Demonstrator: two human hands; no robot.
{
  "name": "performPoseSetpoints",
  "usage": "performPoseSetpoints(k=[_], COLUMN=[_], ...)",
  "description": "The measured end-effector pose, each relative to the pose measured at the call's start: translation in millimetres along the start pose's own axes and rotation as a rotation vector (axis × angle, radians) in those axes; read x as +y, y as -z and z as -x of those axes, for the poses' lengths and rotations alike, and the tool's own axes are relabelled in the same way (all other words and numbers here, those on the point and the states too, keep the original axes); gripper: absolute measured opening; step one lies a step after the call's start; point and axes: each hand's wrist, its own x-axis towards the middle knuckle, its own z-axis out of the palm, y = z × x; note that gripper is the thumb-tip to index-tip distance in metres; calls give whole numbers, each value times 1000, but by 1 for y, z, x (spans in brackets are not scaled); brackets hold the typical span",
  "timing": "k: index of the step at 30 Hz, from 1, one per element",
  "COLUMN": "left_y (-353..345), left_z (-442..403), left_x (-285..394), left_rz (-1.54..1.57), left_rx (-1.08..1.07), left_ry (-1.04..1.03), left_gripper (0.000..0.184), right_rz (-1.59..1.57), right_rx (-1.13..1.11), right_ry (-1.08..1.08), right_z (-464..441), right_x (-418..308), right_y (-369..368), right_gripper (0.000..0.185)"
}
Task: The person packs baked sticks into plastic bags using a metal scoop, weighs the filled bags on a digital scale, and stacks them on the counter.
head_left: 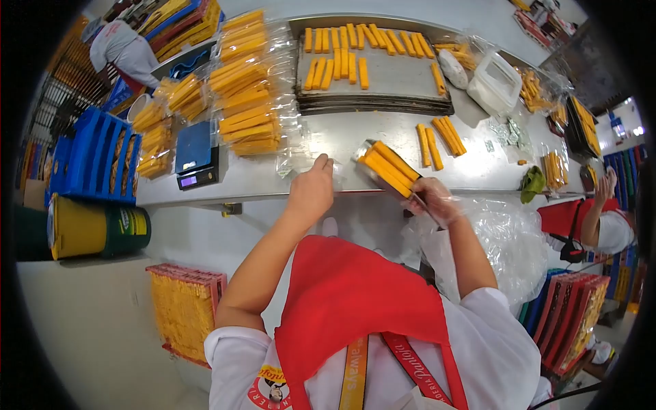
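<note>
Fingers (423,186) on the right hand (437,199) are clamped on one end of a metal scoop (363,148), which is tilted over the near edge of the desk (355,130) with a few yellow sticks (387,169) lying in it. Left hand (312,188) is up by a clear plastic bag (292,164), fingers stretched forward and pretty much together; can't tell if they're actually pinching the plastic.

Readable stuff: "always" on the orange strap (353,374), and "Pantoja" on the red strap (413,365), after a partly cut-off word ending in "ADERIA". Round shirt logo (271,389) says "Pantoja" too. The bucket label (133,223) is too small to make out, same for the digits on the scale (196,178).

Pose-wise, both elbows are bent, forearms angling inward toward the desk, hands apart. More yellow sticks sit on the metal tray (393,72) past the hands, a few lie loose just beside the scoop, and bagged sticks (247,89) are piled beyond the left hand.
</note>
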Motion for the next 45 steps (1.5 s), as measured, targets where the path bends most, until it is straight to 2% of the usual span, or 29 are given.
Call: performPoseSetpoints(k=[4, 7, 9, 11, 13, 15, 17, 19, 20, 21, 22, 25, 26, 27, 29, 30, 31, 33, 35, 36, 38, 39, 41, 42, 43, 45], left_y=[-2, 4, 7, 2, -1, -7, -19, -41, -55, -64, -63, -81, -84, -64, -7, -15, -32, -50, -59, -63, -68, -70, -74, -87, -85, -81], left_z=[-17, -23, -24, -28, -33, -42, -50, -57, -60, -64, -71, -88, -95, -98, -101, -107, -117, -131, -139, -138, -133, -132, -126, -121, -121, -120], left_x=[7, 20, 28, 28, 32, 49, 65, 79, 85, 94, 109, 107, 95, 91, 88, 73, 54, 41, 38, 38, 36, 44, 74, 80, 82, 84], left_rz=[60, 94, 146, 192, 237, 283, 229, 178, 131, 84, 198, 365, 478, 478, -131, -131, -234, -334, -256, -250, -156, -152, 0, 5, 5, 18], left_rx=[-50, -145, -218, -196, -175, -164, -140, -116, -121, -126, -286, -209, -184, -193, -267, -273, -192, -104, -379, -381, -257, -261, -326, -225, -227, -282], left_ry=[-49, -64, -155, -192, -223, -225, -231, -237, -278, -319, -227, -319, -414, -424, -456, -465, -536, -610, -445, -448, -498, -499, -580, -678, -681, -671], left_gripper=[53, 57, 61, 63, 65, 65, 61, 57, 57, 58, 67, 73, 87, 87, 88, 88, 88, 88, 81, 81, 68, 68, 59, 52, 52, 54], right_rz=[70, 129, 123, 123, 272, 233, 193, 421, 421, 909, 1392, 1486, 1303, 1298, 557, 861, 861, 1483, 1498, 1500, 669, 669, -29, 49, 46, 353], right_rx=[-4, 26, 47, 61, 89, 39, -7, -65, -59, -108, -155, -29, -27, -17, 16, 138, 143, 308, 446, 446, 435, 436, 453, 472, 475, 594], right_ry=[15, 60, 26, -6, 8, 15, 24, 33, 37, 383, 737, 829, 729, 722, 129, 225, 223, 195, 90, 82, 27, 22, 310, 259, 258, 237], right_z=[56, 61, 61, 57, 51, 47, 38, 17, 9, 1, -7, -33, -33, -30, -27, -23, -22, -14, 7, 15, 22, 21, 9, 6, 0, -11], right_x=[-39, -40, -41, -44, -42, -45, -49, -46, -45, -44, -40, -19, -19, -21, -22, -20, -15, 1, 14, 22, 42, 46, 49, 37, 40, 47], right_y=[6, 6, 3, 4, 6, 4, 7, 15, 16, 15, 14, 18, 21, 22, 21, 21, 26, 46, 64, 76, 95, 87, 51, 32, 31, 29], right_gripper=[26, 26, 27, 27, 25, 25, 26, 21, 21, 18, 16, 16, 20, 20, 26, 36, 36, 42, 41, 41, 40, 40, 49, 60, 60, 60])
